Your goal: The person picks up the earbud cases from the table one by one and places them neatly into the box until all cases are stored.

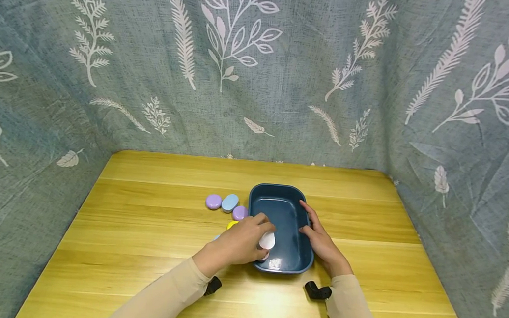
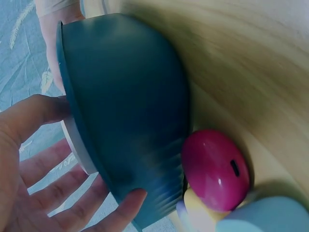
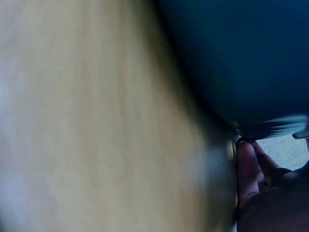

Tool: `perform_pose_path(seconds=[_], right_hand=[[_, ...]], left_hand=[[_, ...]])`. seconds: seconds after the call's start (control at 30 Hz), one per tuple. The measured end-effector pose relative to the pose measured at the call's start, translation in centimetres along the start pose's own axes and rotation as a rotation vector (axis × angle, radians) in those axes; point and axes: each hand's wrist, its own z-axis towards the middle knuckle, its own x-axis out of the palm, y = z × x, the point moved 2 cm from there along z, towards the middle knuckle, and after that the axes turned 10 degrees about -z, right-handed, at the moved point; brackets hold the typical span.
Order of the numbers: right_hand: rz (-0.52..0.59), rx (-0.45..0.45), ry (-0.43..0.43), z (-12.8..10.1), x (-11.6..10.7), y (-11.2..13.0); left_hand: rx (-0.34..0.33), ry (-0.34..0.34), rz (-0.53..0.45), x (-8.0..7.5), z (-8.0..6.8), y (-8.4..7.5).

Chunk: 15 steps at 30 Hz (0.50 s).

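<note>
A deep dark-blue basin (image 1: 283,220) with rounded corners stands on the table. Over its left side, my left hand (image 1: 242,239) pinches a smooth white rounded piece (image 1: 267,240); a pale pink edge shows just below it. In the left wrist view, the thumb and spread fingers reach past the basin's rim, and the white piece (image 2: 79,145) is partly hidden behind that rim. My right hand (image 1: 326,245) grips the basin's right side, fingertips and thumb over the rim. Fingers (image 3: 247,166) show by the outer wall in the right wrist view.
Left of the basin lie smooth rounded pieces: two purple (image 1: 213,202) (image 1: 240,213), a light blue one (image 1: 229,203) and a yellow one (image 1: 232,224). A magenta piece (image 2: 217,169) with a dark slot sits against the wall. Patterned curtains (image 1: 260,71) surround the wooden table (image 1: 142,240).
</note>
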Motion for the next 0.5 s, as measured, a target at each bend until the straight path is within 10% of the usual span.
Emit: perform_pose_path(seconds=[0.5], right_hand=[[0.010,0.009,0.008,0.1,0.1,-0.1]], left_hand=[[-0.014,0.008,0.016,1.4,0.7,-0.3]])
